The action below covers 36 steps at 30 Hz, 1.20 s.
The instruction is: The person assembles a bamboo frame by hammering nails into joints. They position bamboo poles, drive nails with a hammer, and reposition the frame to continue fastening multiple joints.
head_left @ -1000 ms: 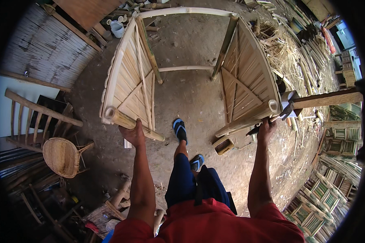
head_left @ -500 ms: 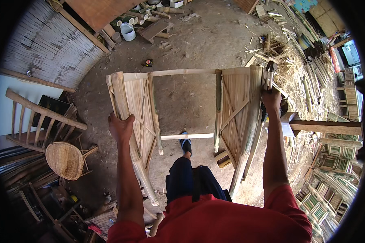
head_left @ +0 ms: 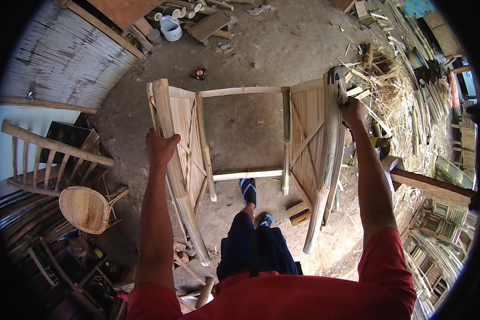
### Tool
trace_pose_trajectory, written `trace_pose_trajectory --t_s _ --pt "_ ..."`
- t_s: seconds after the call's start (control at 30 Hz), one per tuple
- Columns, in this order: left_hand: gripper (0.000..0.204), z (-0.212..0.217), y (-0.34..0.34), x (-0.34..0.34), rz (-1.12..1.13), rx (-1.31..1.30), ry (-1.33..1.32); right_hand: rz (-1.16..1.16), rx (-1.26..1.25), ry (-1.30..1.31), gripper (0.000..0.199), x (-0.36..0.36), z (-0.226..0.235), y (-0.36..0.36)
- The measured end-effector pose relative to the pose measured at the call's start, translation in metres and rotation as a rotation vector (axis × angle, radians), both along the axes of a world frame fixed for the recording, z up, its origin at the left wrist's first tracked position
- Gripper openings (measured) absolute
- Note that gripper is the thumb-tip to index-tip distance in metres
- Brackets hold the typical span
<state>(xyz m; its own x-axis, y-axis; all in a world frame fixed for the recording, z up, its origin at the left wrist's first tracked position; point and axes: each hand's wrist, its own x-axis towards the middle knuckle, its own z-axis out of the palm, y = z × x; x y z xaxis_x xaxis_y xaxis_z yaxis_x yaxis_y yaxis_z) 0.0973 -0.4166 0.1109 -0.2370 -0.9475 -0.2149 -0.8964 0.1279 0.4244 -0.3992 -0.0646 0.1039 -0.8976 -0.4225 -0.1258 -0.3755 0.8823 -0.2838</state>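
A bamboo frame (head_left: pixel 245 174) spans the space before me, its two slatted side panels joined by crossbars. Each panel has thin diagonal braces and a thick outer bamboo pole. My left hand (head_left: pixel 161 146) is closed around the left pole (head_left: pixel 180 178), thumb on top and fingers partly hidden on the outer side. At the far end of the right pole (head_left: pixel 325 176), my right hand (head_left: pixel 353 111) is closed on a dark-headed hammer (head_left: pixel 337 74) and rests against the pole. The hammer's head lies over the pole's top; most of its handle is hidden.
A woven round-seated chair (head_left: pixel 84 209) and a slatted wooden backrest (head_left: pixel 50 154) stand at left. Ahead on the dirt floor lie a tape measure (head_left: pixel 199 74) and a white bucket (head_left: pixel 170 29). Bamboo shavings (head_left: pixel 389 88) pile up at right, near a wooden beam (head_left: pixel 432 182).
The frame has shifted slightly away from me. The hammer's head has swung left over the right pole. My second foot has come into view behind the first.
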Motion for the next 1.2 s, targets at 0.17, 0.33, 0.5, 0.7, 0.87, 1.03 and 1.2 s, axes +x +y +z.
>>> trace_pose_trajectory --t_s 0.17,0.33,0.5,0.7,0.87,1.03,1.2 --pt "0.088 -0.049 -0.031 -0.038 0.041 -0.06 -0.028 -0.01 0.023 0.024 0.033 -0.033 -0.043 -0.04" --pt "0.096 -0.107 -0.028 -0.049 -0.053 -0.181 -0.048 -0.023 -0.06 0.029 0.028 -0.024 -0.064 -0.061" --pt "0.105 -0.103 0.057 -0.005 -0.023 -0.129 -0.088 0.029 -0.322 -0.06 0.057 0.064 -0.081 0.014" --pt "0.108 -0.095 0.101 0.012 0.112 -0.035 -0.169 -0.036 -0.309 -0.101 0.058 0.148 -0.129 0.08" --pt "0.108 -0.103 0.119 0.028 0.131 -0.147 -0.169 -0.019 -0.28 -0.024 0.056 0.15 -0.139 0.083" --pt "0.098 -0.097 0.168 0.064 0.039 -0.262 -0.158 0.153 -0.011 0.294 0.051 0.181 -0.099 0.064" --pt "0.063 -0.089 0.206 0.122 0.126 -0.373 0.247 0.207 -0.335 -0.435 0.027 0.273 -0.057 -0.009"
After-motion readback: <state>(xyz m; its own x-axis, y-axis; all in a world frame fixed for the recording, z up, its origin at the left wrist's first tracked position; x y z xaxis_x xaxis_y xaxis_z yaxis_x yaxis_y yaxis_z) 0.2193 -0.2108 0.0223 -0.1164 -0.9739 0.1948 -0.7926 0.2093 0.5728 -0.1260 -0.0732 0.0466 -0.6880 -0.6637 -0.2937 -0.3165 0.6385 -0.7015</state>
